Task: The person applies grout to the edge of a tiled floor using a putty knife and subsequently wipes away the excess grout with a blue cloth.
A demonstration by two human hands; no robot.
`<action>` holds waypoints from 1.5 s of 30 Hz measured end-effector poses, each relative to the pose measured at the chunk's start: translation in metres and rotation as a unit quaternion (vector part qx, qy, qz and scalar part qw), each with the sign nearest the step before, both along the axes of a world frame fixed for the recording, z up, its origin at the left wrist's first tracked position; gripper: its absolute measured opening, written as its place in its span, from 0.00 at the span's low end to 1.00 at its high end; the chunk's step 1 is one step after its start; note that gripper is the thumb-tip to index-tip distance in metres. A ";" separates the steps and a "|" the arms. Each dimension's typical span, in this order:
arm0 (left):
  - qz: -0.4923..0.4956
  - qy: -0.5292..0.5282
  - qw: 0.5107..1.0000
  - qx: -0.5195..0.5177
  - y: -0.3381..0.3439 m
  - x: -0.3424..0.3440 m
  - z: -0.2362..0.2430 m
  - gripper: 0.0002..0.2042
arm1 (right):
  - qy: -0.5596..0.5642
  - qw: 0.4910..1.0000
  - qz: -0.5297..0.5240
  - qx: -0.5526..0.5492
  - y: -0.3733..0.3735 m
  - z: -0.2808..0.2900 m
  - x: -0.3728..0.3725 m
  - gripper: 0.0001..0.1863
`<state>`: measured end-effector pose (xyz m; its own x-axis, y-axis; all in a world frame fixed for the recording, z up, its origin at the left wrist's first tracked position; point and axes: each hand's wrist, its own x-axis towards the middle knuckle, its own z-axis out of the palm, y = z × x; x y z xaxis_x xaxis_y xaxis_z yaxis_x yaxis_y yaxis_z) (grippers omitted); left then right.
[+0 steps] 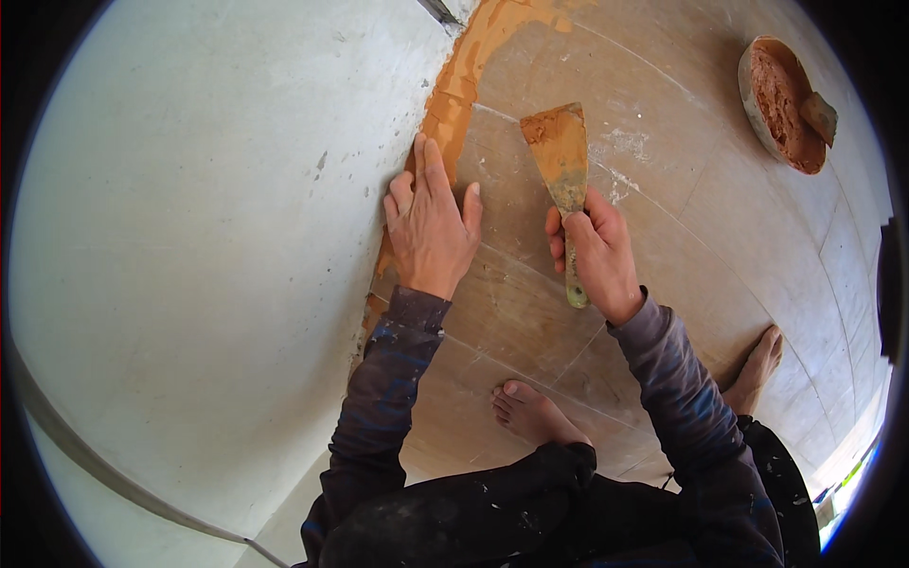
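My right hand (601,251) is wrapped round the handle of a putty knife (561,156), its blade pointing away from me and smeared with orange-brown paste. The blade is held above the tiled floor, apart from the wall. To its left, my left hand (431,218) lies with fingers stretched out along the corner where wall meets floor. Its fingertips rest at a strip of orange paste (450,118) that runs up that joint. Part of the strip is hidden beneath the hand.
A white wall (208,237) with small dark chips fills the left side. On the brown tiled floor (663,123), at the far right, a bowl (756,104) of reddish paste holds a second scraper-like blade (820,118). My bare feet are on the tiles close by.
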<state>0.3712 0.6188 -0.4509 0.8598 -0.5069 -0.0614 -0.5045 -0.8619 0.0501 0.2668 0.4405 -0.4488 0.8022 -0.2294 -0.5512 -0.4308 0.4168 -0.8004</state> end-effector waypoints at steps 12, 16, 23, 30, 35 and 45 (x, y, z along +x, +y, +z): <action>-0.012 -0.006 1.000 -0.014 -0.020 -0.003 0.003 0.40 | 0.004 1.000 -0.012 -0.007 -0.011 0.007 -0.009 0.08; 0.000 0.019 0.999 -0.048 -0.038 0.023 0.010 0.39 | -0.001 1.000 -0.010 -0.013 -0.009 0.011 -0.009 0.09; 0.021 -0.034 0.999 0.015 -0.026 0.001 0.004 0.41 | 0.000 0.999 -0.027 -0.022 -0.019 0.015 -0.011 0.09; 0.007 0.006 1.000 0.022 -0.015 -0.019 0.009 0.43 | 0.011 0.999 -0.024 -0.027 -0.019 0.008 -0.019 0.09; -0.033 -0.032 0.998 -0.035 -0.039 0.024 0.000 0.43 | 0.010 0.999 0.003 -0.032 -0.014 0.010 -0.014 0.09; 0.038 -0.009 0.999 0.024 -0.024 -0.008 0.006 0.45 | 0.004 0.999 -0.007 -0.044 -0.022 0.010 -0.015 0.09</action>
